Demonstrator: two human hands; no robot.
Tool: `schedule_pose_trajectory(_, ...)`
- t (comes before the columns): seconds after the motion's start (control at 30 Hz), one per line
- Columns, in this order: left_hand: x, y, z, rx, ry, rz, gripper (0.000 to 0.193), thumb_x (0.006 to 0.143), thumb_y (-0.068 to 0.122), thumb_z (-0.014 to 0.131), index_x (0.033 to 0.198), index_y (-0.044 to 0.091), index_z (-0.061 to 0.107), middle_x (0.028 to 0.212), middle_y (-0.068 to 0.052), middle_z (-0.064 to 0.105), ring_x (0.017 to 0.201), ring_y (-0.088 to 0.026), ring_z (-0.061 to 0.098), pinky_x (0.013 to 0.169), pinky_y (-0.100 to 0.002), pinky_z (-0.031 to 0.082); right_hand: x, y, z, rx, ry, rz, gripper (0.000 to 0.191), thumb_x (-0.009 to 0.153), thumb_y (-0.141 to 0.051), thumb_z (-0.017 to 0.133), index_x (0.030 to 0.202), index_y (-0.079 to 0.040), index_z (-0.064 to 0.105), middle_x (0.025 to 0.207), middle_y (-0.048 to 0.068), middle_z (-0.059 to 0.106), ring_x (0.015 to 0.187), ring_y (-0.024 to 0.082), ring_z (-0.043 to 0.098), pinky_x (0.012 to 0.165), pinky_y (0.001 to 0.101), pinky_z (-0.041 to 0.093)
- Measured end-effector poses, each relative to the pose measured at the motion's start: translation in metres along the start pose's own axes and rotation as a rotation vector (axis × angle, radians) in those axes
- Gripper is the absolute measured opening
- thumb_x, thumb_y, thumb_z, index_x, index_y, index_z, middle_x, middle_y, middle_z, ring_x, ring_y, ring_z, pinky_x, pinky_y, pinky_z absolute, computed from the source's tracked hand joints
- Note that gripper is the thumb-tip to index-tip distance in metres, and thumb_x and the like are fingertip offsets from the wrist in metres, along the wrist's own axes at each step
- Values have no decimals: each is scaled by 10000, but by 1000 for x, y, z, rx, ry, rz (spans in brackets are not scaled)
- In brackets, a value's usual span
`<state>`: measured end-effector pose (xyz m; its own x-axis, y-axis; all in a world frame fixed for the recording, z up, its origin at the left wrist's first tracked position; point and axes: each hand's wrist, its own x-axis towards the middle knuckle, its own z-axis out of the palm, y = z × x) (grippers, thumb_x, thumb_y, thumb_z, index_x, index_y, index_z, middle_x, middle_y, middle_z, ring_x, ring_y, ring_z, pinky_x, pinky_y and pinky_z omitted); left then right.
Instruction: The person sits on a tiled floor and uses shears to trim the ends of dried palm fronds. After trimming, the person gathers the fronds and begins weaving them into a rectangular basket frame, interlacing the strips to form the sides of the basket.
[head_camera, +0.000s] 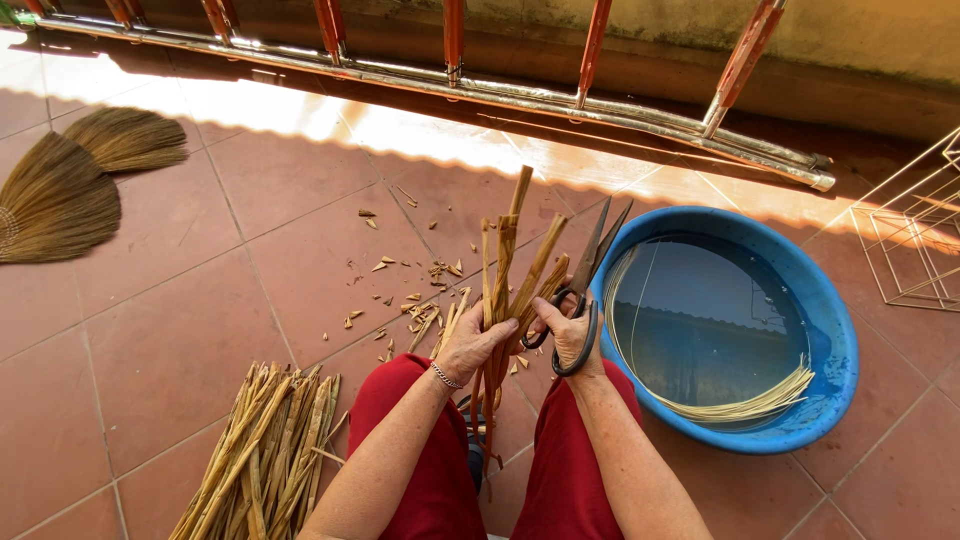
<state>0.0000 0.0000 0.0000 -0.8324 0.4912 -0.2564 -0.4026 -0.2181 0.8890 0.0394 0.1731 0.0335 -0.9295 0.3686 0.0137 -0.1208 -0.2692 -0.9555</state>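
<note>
Red-trousered knees frame it — left hand (470, 345) grips some bamboo strips (505, 290), right hand (570, 335) holds black scissors (585, 290); many uncut strips (265, 450) wait — few soak in the blue tub (835, 330).

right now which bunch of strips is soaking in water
The thin pale bundle curled inside the blue basin; the others are dry, on the floor or in hand.

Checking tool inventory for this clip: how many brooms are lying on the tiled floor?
2, both at the far left: a large fan-shaped broom and a smaller broom just behind it, overlapping. Others may lie beyond the frame's left edge.
</note>
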Motion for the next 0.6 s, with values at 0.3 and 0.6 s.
schedule_pose_trajectory(0.3,0,-6,-10,172,-79,-9,332,965,181,660,1263,47,598,988,-48,684,860,-119,647,762,-296,562,8,6,-4,88,-17,47,401,940,-76,714,1306,8,575,849,87,678,595,141,658,456,247,441)
schedule_pose_trajectory(0.6,12,-16,-8,497,-20,168,346,977,206,660,1280,68,564,983,-36,676,870,-112,647,773,-296,567,4,1,10,-105,-68,-69,398,896,-64,757,1236,-8,559,889,68,717,655,120,662,556,257,544)
